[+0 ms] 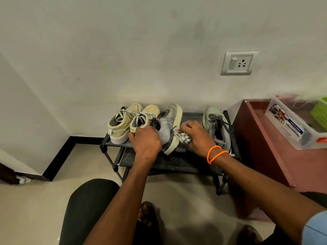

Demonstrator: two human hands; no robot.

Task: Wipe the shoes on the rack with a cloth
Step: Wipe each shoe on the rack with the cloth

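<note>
The left hand (145,141) grips the heel end of a grey shoe (169,128), tipping it onto its side on the top shelf of the rack (113,144), sole facing right. The right hand (196,134), just right of that sole, has its fingers curled round a crumpled cloth (183,137) and presses it against the sole's edge. Two orange bands (215,154) circle the right wrist. Just left of the left hand stand two beige shoes (131,120), side by side, toes to the wall. Right of the right hand sits the other grey shoe (216,127), upright. Farther right is a red-brown cabinet (256,138) carrying a clear box (290,124).
</note>
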